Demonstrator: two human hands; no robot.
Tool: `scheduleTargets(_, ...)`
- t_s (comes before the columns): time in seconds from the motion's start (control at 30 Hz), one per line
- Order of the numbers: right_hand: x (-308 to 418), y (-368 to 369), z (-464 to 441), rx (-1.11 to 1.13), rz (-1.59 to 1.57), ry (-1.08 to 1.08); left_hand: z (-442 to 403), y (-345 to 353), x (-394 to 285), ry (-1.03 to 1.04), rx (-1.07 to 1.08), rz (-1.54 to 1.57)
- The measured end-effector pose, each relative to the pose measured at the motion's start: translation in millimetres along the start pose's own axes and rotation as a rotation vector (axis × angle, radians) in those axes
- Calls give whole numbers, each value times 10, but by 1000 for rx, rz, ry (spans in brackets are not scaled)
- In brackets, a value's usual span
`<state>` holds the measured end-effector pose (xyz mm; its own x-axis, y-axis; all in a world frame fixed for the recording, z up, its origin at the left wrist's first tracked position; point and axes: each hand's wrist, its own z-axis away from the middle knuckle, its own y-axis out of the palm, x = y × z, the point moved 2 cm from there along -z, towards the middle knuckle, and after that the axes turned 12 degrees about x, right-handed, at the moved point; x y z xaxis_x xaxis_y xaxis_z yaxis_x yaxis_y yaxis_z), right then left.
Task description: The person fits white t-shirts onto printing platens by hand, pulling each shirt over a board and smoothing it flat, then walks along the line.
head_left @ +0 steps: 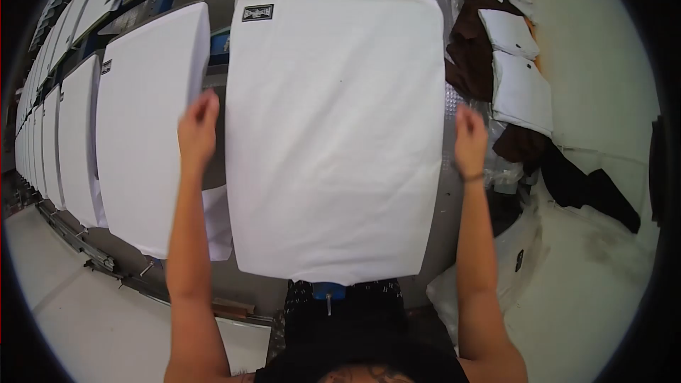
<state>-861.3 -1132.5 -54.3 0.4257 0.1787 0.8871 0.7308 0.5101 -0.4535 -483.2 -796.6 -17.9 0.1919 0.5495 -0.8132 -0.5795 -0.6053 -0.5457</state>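
Observation:
A white T-shirt (333, 135) is pulled over a flat board in front of me, with a small black printed label (257, 13) at its upper left. Faint creases run diagonally across the cloth. Just off its left edge is my left hand (198, 129), fingers curled together and holding nothing I can see. My right hand (470, 138) hangs just off the right edge, its fingers likewise drawn together, slightly blurred, with no object visible in them. Neither hand appears to touch the shirt. A blue clamp with a metal bolt (329, 296) shows under the board's near end.
To the left, a second shirt-covered board (145, 135) stands close, and several more recede in a row. Folded white garments (521, 89) and dark brown cloth (474, 42) lie at right. A clear plastic bag (496, 269) sits below my right forearm.

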Motion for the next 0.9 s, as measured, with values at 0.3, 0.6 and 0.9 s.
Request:
scheduleTargets(0.3,246,433,-1793,81,-450,183,-1844,414,-355,-122,60,406)
scheduleTargets(0.6,488,408,-2628,-190,-238,-20,-2461,321,-571,82,-350,103)
scheduleTargets(0.9,119,489,-3035,44,-34,85,-2910,412,-406,-162,127,246)
